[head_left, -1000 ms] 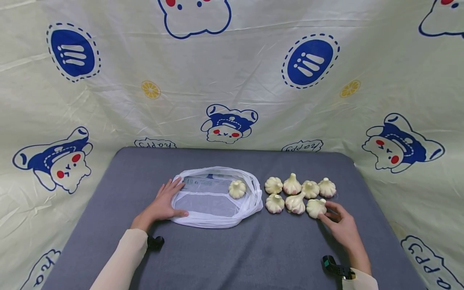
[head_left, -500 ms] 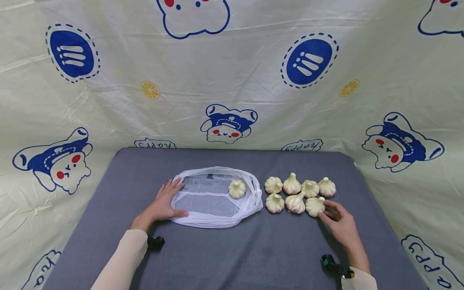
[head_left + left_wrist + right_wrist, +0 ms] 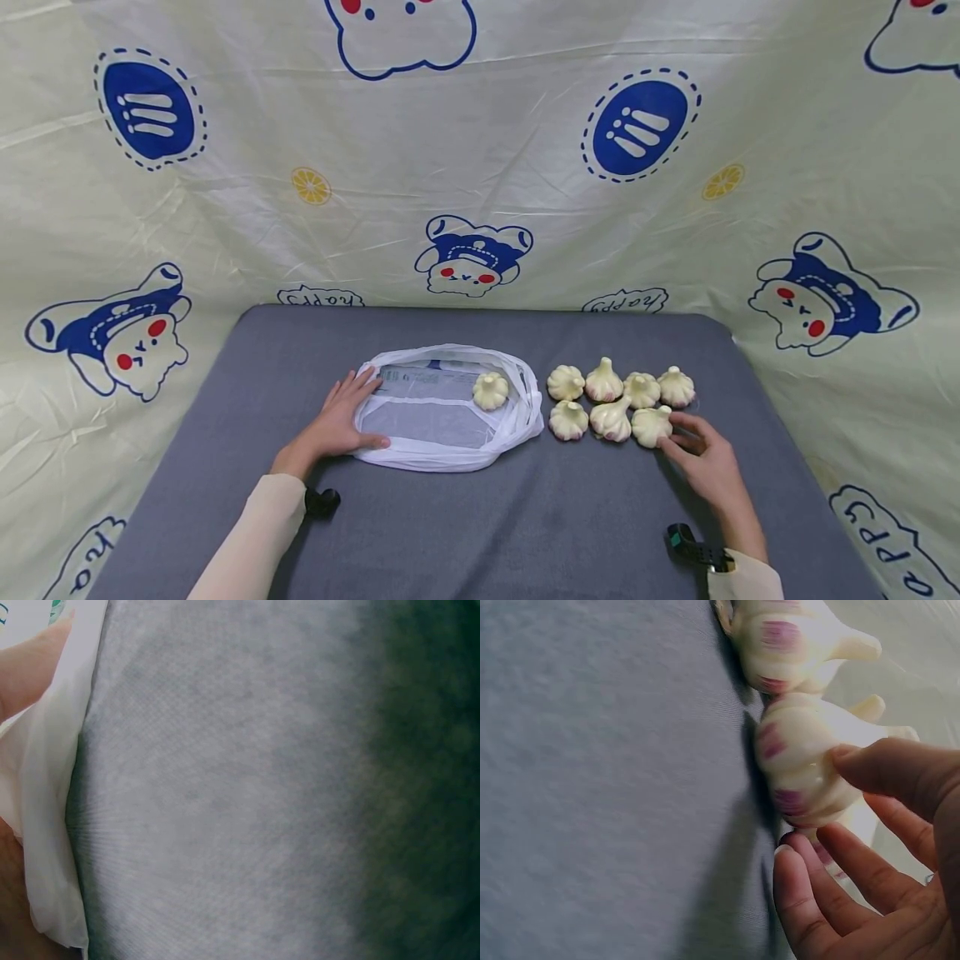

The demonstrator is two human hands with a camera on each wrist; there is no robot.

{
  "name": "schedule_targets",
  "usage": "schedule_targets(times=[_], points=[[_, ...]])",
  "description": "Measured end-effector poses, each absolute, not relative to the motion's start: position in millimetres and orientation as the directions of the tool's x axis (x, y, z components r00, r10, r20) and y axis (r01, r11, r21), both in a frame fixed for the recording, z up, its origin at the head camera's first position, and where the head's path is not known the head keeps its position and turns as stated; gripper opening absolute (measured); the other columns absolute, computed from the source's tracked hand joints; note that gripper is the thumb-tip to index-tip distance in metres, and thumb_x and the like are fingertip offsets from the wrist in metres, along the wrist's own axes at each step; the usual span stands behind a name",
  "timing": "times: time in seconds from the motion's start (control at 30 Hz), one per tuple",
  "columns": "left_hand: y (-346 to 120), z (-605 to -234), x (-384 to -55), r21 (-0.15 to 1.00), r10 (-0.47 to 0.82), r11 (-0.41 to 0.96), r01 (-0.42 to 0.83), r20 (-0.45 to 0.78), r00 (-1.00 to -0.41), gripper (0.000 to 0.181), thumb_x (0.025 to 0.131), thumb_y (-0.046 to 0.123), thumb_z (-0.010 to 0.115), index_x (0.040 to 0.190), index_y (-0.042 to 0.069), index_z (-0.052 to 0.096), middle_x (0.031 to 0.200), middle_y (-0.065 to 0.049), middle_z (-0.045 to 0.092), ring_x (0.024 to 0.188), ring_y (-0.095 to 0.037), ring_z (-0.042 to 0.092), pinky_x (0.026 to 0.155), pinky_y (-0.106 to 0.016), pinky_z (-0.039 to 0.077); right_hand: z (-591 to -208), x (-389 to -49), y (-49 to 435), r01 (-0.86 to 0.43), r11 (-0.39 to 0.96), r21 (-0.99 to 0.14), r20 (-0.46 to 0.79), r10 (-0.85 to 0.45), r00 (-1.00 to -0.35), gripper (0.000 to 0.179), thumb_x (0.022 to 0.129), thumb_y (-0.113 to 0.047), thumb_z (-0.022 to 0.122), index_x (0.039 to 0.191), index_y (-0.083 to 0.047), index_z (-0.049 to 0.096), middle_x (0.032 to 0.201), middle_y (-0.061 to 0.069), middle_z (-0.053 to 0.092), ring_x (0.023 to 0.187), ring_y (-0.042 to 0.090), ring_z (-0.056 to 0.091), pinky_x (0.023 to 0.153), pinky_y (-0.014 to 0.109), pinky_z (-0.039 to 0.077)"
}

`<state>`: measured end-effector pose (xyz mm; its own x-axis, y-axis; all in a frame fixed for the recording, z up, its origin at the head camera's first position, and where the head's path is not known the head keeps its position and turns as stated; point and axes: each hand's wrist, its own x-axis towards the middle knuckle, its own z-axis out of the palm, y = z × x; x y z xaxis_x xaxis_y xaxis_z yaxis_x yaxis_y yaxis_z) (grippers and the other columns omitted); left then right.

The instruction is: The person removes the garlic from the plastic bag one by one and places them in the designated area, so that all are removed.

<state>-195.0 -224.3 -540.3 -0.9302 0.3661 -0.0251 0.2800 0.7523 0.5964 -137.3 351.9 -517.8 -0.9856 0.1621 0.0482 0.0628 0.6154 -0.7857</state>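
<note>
In the head view my left hand (image 3: 337,423) rests on the left end of a white plastic bag (image 3: 461,460), fingers spread along the edge and thumb over the front rim. The left wrist view shows a fold of the bag (image 3: 49,795) against that hand. One garlic bulb (image 3: 491,392) lies inside the bag's wide mouth, toward its right side. My right hand (image 3: 708,467) holds another garlic bulb (image 3: 651,427) between thumb and fingers, at the right end of the front row. From the right wrist, the thumb (image 3: 889,769) presses this purple-streaked bulb's side.
Several more garlic bulbs (image 3: 603,381) stand in two rows right of the bag, close to its rim. All lie on a grey cloth-covered table (image 3: 480,533). A printed cloth (image 3: 480,125) hangs behind the far edge.
The garlic bulb at my right hand has shifted slightly left and back, against its row neighbour, with the fingers following. My left hand and the bag have stayed in place.
</note>
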Motion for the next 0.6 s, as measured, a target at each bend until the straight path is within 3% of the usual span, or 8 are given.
schedule_targets(times=[0.2,0.3,0.5,0.6], points=[[-224.4,-540.4,-194.7,0.601,0.366,0.75,0.278,-0.027,-0.93,0.107,0.076,0.049,0.086,0.158,0.001,0.037,0.171,-0.018,0.019,0.158,-0.048,0.007,0.124,-0.068,0.003,-495.7,-137.9,350.1,0.032,0.64,-0.768,0.093,0.161,-0.983,0.055,0.097,-0.024,0.073,0.142,0.0,0.054,0.142,0.024,0.056,0.095,-0.021,0.049,0.071,0.006,0.047],[-224.4,-540.5,-194.8,0.6,0.367,0.751,0.276,-0.031,-0.93,0.107,0.076,0.049,0.086,0.158,0.002,0.037,0.172,-0.017,0.019,0.158,-0.048,0.006,0.125,-0.067,0.003,-481.7,-139.5,342.4,0.008,0.663,-0.749,0.127,0.156,-0.98,0.056,0.098,-0.027,0.072,0.144,-0.003,0.053,0.142,0.02,0.056,0.102,-0.014,0.052,0.076,0.005,0.043],[-224.6,-539.5,-194.8,0.597,0.364,0.754,0.273,-0.034,-0.931,0.107,0.076,0.049,0.086,0.158,0.001,0.037,0.172,-0.018,0.019,0.158,-0.049,0.007,0.125,-0.067,0.003,-451.2,-144.4,311.7,-0.08,0.662,-0.746,0.181,0.086,-0.98,0.06,0.098,-0.027,0.072,0.149,-0.005,0.049,0.148,0.021,0.053,0.12,0.026,0.06,0.081,0.005,0.045],[-224.3,-539.3,-194.8,0.595,0.361,0.757,0.268,-0.04,-0.932,0.107,0.076,0.049,0.086,0.158,0.001,0.037,0.172,-0.018,0.019,0.158,-0.049,0.006,0.125,-0.067,0.003,-442.2,-148.2,298.9,-0.118,0.644,-0.756,0.193,0.047,-0.98,0.062,0.098,-0.026,0.072,0.151,-0.006,0.047,0.149,0.021,0.052,0.125,0.038,0.058,0.084,0.004,0.046]])
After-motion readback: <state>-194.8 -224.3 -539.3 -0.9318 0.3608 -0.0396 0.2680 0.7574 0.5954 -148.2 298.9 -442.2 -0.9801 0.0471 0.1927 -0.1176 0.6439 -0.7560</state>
